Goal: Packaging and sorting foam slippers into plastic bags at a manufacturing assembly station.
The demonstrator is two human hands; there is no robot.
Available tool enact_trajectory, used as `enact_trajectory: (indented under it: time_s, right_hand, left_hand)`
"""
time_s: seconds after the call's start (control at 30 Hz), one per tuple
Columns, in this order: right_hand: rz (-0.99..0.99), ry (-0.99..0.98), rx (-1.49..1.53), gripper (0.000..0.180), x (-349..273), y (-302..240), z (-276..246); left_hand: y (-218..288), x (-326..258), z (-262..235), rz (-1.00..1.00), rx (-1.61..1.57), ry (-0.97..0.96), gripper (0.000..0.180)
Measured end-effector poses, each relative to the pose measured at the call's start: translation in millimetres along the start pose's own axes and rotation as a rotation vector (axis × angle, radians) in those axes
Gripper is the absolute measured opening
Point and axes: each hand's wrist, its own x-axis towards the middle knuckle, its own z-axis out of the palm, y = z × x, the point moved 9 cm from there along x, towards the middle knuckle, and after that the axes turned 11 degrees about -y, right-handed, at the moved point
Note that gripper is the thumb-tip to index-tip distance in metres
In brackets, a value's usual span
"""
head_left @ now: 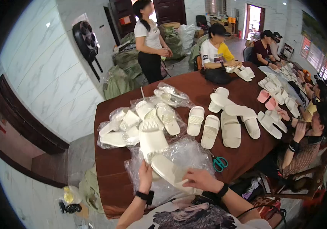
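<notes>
My left hand (145, 177) is closed on the end of a cream slide slipper (153, 143), which points away from me. A second cream slipper (167, 170) lies slantwise across from it, sole edge toward me. At its near right end, my right hand (203, 180) has bent fingers gripping it. Clear plastic bags (190, 152) lie spread beneath both slippers and hands. Just beyond, a heap of bagged slippers (123, 126) sits at the left. Loose cream slippers (210, 131) lie to the right of the bags.
A brown-covered table (112, 168) holds everything. Teal-handled scissors (220, 164) lie right of the bags. More slippers (231, 135) and a pink pair (267, 100) are farther right. Several people sit around the table; one person (148, 38) stands beyond its far edge. Green sacks (119, 82) stand behind.
</notes>
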Motion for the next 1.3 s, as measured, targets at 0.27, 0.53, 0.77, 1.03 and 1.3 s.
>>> enact_trajectory:
  time_s: [0.27, 0.53, 0.77, 1.03, 1.3]
  right_hand:
    - [0.282, 0.448, 0.238, 0.024, 18.9, 29.7, -28.7]
    - [0.312, 0.498, 0.093, 0.018, 22.0, 64.8, -49.6]
    - [0.597, 0.516, -0.429, 0.013, -30.1, 209.4, -196.9]
    - [0.449, 0.498, -0.412, 0.035, -0.2, 228.4, -169.3]
    - [0.427, 0.207, -0.381, 0.044, -6.5, 124.3, -35.3]
  left_hand:
    - [37.8, -20.9, 73.9, -0.007, 0.111, -0.055, 0.03]
    - [25.2, -36.5, 74.9, 0.143, 0.139, -0.294, 0.031]
    - [2.7, -41.3, -42.6, -0.072, 0.308, -0.001, 0.019]
    - [-5.2, 58.5, -94.9, 0.026, 0.324, 0.147, 0.019]
    - [-45.1, 153.4, -5.4, -0.209, -0.373, -0.14, 0.041]
